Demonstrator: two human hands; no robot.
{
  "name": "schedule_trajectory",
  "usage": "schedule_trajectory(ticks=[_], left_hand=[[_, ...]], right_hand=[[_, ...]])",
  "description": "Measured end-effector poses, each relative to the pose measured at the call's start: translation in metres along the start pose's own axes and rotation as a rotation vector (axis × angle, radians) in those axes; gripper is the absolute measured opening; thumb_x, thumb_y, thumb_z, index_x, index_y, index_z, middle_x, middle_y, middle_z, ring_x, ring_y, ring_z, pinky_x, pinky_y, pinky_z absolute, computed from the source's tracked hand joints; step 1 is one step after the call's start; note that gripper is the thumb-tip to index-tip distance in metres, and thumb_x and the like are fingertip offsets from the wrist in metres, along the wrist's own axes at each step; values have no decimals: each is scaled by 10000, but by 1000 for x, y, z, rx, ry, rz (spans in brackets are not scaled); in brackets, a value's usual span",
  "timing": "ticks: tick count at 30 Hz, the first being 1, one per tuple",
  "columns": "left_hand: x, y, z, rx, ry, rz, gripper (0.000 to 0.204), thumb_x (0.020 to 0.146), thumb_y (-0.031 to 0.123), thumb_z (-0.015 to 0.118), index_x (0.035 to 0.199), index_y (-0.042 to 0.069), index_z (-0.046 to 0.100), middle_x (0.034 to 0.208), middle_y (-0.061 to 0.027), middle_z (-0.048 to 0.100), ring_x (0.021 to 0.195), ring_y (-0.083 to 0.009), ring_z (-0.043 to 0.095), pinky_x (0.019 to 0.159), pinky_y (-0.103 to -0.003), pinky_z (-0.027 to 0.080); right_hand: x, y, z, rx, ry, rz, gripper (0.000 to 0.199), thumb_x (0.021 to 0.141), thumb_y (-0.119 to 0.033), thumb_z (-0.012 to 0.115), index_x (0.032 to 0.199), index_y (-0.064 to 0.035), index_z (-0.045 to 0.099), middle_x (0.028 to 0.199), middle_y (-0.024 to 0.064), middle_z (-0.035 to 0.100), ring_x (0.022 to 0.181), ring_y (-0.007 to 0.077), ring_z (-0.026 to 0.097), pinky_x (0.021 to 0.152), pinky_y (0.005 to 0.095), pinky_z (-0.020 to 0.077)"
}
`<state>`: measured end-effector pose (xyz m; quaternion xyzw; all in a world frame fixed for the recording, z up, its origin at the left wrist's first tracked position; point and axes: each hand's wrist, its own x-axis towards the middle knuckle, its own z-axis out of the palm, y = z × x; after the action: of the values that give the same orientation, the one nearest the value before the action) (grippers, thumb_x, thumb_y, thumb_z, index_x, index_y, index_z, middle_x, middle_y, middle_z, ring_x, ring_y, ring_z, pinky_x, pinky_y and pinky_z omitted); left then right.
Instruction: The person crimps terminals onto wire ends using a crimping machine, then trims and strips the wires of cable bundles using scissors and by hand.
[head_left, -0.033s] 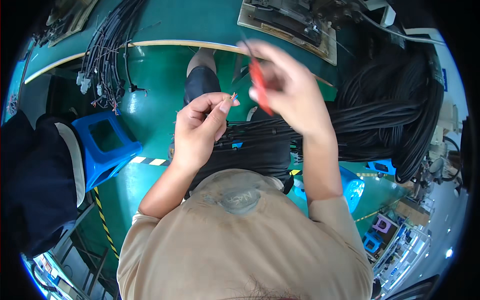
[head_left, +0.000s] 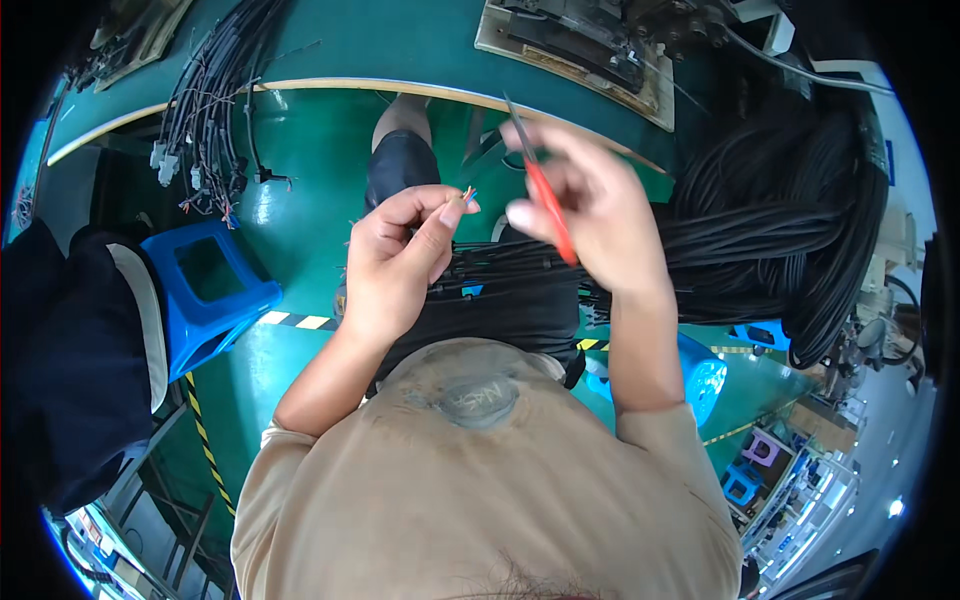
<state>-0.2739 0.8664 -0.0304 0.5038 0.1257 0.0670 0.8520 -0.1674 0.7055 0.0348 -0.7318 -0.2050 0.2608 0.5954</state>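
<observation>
Short of the near edge of the bench [head_left: 400, 40], our left hand [head_left: 392, 255] pinches the wires [head_left: 469, 195], probably light and limp, best held just behind their tips; our right hand [head_left: 605, 210] grips the tool [head_left: 548, 205].

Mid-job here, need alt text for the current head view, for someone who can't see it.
A person's left hand pinches thin coloured wires while the right hand, blurred, holds a red-handled tool. Black cables run across the lap from a heap at right. Ahead is a green bench.
</observation>
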Motion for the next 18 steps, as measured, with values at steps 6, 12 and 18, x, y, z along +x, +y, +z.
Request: schedule_trajectory(ticks=[6,12,18], left_hand=[[6,0,19,122,-110,-4,177,971,111,620,1062,-35,662,708,58,516,550,13,362,475,-175,263],[11,3,35,193,-179,-12,173,973,90,607,1060,-49,661,887,-43,682,763,-50,566,678,-197,447],[16,6,39,309,-194,-37,173,973,76,593,1042,-70,656,919,-84,702,879,-109,646,818,-242,505]], right_hand=[[-54,46,-10,-149,30,-65,393,759,71,679,1130,-47,632,676,2,572,632,57,568,638,228,490],[-53,44,-14,-73,-76,-35,358,764,29,656,1121,-1,646,699,30,570,629,75,529,606,237,428],[-52,41,-19,-119,-29,-45,391,764,60,679,1147,-16,666,684,62,655,636,72,635,612,239,510]])
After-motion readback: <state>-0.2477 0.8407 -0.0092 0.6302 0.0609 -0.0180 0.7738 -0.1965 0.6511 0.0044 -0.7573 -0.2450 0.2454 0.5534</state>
